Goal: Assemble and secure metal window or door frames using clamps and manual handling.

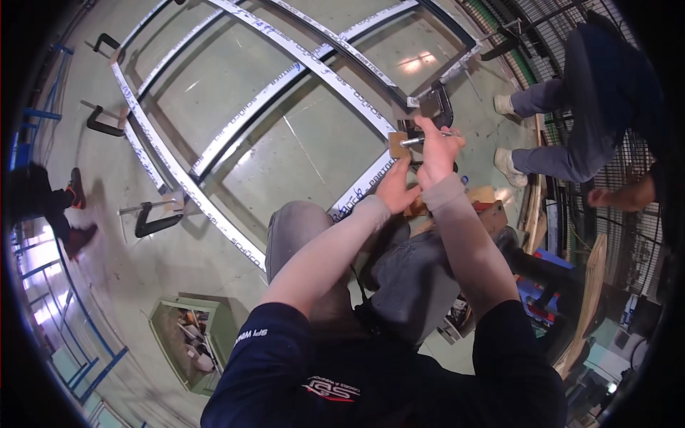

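Note:
A large frame of metal profiles (232,128), wrapped in white printed film, lies before me on the floor. My right hand (440,151) is closed around the silver screw (414,142) of a clamp at the frame's right corner. The screw's end meets a small wooden block (397,148) on the profile; the clamp's body is mostly hidden beneath my hands. My left hand (394,188) rests against the profile just below the block, fingers stretched out and thumb apart. Just beyond my right hand, a black C-clamp (445,107) grips the neighbouring corner.
More C-clamps (155,220) hold the frame's left side. A green metal bin (189,342) of scraps stands at lower left. One person (592,107) is at right by a mesh fence; another person's legs (61,207) show at left, near blue racks (78,342).

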Action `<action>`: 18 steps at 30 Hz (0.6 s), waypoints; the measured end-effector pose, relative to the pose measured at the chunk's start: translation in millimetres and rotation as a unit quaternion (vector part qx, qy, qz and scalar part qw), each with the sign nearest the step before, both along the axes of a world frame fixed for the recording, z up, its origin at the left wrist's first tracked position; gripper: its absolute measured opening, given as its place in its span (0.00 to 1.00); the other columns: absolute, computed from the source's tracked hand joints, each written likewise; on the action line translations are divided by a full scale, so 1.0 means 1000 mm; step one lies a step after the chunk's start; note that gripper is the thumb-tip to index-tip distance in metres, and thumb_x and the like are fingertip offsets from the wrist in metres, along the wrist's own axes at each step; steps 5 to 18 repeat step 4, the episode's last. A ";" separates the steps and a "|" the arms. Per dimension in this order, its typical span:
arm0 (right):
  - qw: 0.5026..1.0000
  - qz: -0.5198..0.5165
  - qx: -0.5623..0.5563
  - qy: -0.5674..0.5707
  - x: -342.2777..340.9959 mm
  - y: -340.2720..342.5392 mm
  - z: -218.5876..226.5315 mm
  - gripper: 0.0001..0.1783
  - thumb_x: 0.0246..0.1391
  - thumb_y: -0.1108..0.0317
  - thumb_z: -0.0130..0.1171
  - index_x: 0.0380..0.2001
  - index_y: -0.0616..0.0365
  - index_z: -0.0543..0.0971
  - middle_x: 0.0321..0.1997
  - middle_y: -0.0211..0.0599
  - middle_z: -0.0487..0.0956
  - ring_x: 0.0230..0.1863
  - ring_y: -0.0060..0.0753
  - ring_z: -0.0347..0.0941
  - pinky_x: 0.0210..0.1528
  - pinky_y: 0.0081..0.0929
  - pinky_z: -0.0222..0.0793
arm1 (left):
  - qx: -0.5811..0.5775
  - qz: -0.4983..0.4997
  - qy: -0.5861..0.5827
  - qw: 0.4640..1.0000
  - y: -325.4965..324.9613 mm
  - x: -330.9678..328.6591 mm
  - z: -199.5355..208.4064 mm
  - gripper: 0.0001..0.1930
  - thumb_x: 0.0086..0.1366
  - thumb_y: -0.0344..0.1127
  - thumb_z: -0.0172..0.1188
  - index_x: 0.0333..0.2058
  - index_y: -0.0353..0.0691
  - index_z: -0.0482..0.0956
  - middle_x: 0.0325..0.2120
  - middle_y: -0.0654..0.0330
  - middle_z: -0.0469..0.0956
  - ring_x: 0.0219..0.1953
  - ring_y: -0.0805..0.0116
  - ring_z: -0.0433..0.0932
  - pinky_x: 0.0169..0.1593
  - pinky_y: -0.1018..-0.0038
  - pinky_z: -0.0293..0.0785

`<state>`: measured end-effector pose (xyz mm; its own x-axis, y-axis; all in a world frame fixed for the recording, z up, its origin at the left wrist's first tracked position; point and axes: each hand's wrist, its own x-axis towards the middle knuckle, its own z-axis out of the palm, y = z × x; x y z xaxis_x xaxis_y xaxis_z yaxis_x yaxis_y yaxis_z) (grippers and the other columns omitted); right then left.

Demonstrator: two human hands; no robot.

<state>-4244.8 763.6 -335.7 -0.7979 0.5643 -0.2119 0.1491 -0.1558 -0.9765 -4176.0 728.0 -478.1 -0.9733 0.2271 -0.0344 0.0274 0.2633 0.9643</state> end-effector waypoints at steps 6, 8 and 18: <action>0.998 -0.012 0.045 -0.038 -0.008 0.011 -0.022 0.36 0.36 0.73 0.69 0.43 0.61 0.55 0.43 0.43 0.63 0.43 0.29 0.65 0.43 0.27 0.67 | 0.077 0.006 0.017 0.997 0.041 -0.022 -0.005 0.45 0.55 0.46 0.62 0.62 0.29 0.47 0.63 0.42 0.50 0.66 0.47 0.49 0.67 0.64 0.47; 0.998 -0.012 0.045 -0.038 -0.008 0.011 -0.022 0.36 0.36 0.73 0.69 0.43 0.61 0.55 0.43 0.43 0.63 0.43 0.29 0.65 0.43 0.27 0.67 | 0.077 0.006 0.017 0.997 0.041 -0.022 -0.005 0.45 0.55 0.46 0.62 0.62 0.29 0.47 0.63 0.42 0.50 0.66 0.47 0.49 0.67 0.64 0.47; 0.998 -0.012 0.045 -0.038 -0.008 0.011 -0.022 0.36 0.36 0.73 0.69 0.43 0.61 0.55 0.43 0.43 0.63 0.43 0.29 0.65 0.43 0.27 0.67 | 0.077 0.006 0.017 0.997 0.041 -0.022 -0.005 0.45 0.55 0.46 0.62 0.62 0.29 0.47 0.63 0.42 0.50 0.66 0.47 0.49 0.67 0.64 0.47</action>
